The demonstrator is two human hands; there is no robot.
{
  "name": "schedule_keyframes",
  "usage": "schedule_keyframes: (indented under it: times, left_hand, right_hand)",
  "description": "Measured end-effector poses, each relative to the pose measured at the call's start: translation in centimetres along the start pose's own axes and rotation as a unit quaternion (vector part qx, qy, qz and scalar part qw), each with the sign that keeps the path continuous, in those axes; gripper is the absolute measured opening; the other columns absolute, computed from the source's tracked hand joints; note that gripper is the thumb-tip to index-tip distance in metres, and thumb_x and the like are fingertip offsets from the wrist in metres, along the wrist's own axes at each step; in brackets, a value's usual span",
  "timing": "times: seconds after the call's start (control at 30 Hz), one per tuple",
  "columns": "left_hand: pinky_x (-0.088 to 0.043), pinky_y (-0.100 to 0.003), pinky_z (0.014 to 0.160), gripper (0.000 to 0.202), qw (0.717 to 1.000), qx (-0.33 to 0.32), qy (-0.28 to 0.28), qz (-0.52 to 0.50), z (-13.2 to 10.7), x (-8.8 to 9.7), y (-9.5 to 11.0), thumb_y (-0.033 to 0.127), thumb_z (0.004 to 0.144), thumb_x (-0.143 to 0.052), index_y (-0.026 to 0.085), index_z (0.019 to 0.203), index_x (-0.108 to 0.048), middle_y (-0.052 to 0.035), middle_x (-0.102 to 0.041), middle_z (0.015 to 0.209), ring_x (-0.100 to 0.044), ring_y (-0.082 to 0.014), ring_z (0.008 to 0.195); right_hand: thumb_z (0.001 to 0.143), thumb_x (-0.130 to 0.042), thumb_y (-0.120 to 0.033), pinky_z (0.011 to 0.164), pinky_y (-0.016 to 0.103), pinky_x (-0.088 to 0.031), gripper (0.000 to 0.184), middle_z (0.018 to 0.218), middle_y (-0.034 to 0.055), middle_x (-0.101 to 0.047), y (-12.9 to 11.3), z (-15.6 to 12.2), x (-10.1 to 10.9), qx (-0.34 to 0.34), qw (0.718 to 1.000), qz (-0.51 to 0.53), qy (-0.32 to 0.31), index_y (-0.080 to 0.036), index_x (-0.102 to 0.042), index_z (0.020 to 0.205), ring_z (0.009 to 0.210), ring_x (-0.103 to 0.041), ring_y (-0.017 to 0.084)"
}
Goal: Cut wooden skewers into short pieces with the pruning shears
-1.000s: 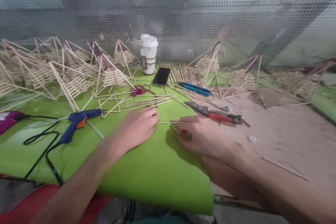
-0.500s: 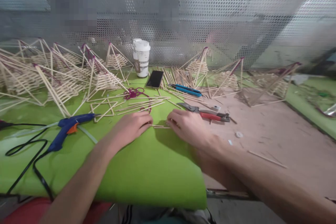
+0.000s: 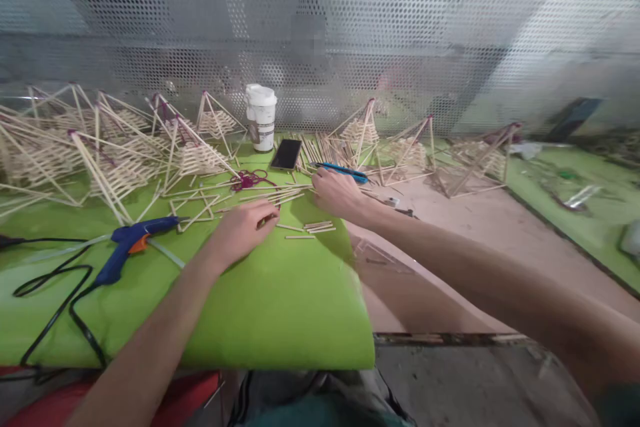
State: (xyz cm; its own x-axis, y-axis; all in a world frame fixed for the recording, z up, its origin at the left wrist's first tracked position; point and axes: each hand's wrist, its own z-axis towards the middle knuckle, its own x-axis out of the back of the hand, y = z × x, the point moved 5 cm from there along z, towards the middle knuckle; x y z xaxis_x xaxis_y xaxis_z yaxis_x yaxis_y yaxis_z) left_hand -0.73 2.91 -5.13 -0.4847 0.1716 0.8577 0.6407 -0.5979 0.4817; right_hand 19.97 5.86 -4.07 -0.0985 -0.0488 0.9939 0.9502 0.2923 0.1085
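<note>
- Pyramids (image 3: 201, 159) of pale wooden sticks with purple tips stand assembled beyond our hands.
- Short pale wooden sticks (image 3: 320, 227) lie unjoined on the smooth green sheet (image 3: 280, 307), before our right hand (image 3: 339, 196).
- Our left hand (image 3: 244, 230) curls nearby; we cannot tell either grasp.

A green cover (image 3: 270, 313) is lying over the bench (image 3: 470, 227) and curling at its front edge. Stick frames (image 3: 200, 159) are standing along the back edge, a cup (image 3: 263, 121) and phone (image 3: 287, 154) between them. Nearer the front edge, a glue gun (image 3: 123, 250) and short sticks (image 3: 320, 227) are lying.
</note>
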Motion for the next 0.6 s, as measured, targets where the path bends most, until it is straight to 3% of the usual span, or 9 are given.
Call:
schedule_keyframes:
  times: [0.2, 0.33, 0.4, 0.5, 0.6]
  left_hand:
    - [-0.057, -0.037, 0.076, 0.029, 1.0, -0.01, 0.01, -0.005, 0.0, 0.1, 0.0, 0.032, 0.104, -0.052, 0.017, 0.102, -0.077, -0.0102, -0.077, 0.107, -0.069, -0.02, 0.08]
    - [-0.057, -0.037, 0.075, 0.028, 1.0, -0.007, 0.006, -0.005, -0.1, 0.3, 0.2, 0.03, 0.103, -0.053, 0.016, 0.102, -0.077, -0.0112, -0.078, 0.105, -0.069, -0.0211, 0.081]
    - [-0.058, -0.039, 0.078, 0.027, 1.0, -0.009, 0.012, -0.004, -0.3, 0.5, 0.3, 0.03, 0.103, -0.053, 0.017, 0.103, -0.077, -0.0115, -0.078, 0.109, -0.07, -0.0219, 0.084]
    - [-0.059, -0.041, 0.082, 0.026, 1.0, -0.014, 0.021, -0.008, -0.4, 0.6, 0.4, 0.029, 0.104, -0.053, 0.018, 0.105, -0.077, -0.011, -0.078, 0.114, -0.07, -0.0216, 0.085]
    - [-0.06, -0.038, 0.076, 0.027, 1.0, -0.012, 0.017, -0.014, -0.4, 0.4, 0.2, 0.029, 0.105, -0.053, 0.018, 0.105, -0.077, -0.0109, -0.078, 0.112, -0.07, -0.02, 0.079]
  right_hand:
    - [0.099, -0.046, -0.003, 0.087, 0.04, -0.051, 0.031, 0.127, 0.0279, -0.068, -0.7, 0.9, -0.2, 0.002, 0.999, -0.02, -0.038, -0.001, -0.068, 0.121, 0.113, -0.065, 0.034]
    - [0.098, -0.046, -0.001, 0.083, 0.038, -0.048, 0.029, 0.118, 0.0265, -0.072, -1.0, -0.6, 1.5, 0.013, 0.999, -0.015, -0.046, -0.001, -0.068, 0.117, 0.105, -0.068, 0.032]
    - [0.102, -0.048, -0.011, 0.072, 0.036, -0.045, 0.024, 0.102, 0.0211, -0.074, -0.4, -2.5, 2.6, 0.01, 0.999, -0.002, -0.04, -0.003, -0.065, 0.116, 0.087, -0.068, 0.028]
    - [0.105, -0.041, -0.018, 0.057, 0.034, -0.034, 0.02, 0.076, 0.0081, -0.066, 1.4, -6.6, 3.4, -0.01, 0.999, 0.042, -0.012, -0.011, -0.058, 0.114, 0.06, -0.054, 0.021]
    - [0.108, -0.037, -0.024, 0.057, 0.032, -0.033, 0.017, 0.07, 0.0027, -0.058, 3.7, -11.5, 2.9, -0.019, 0.993, 0.108, 0.036, -0.021, -0.053, 0.102, 0.06, -0.047, 0.02]
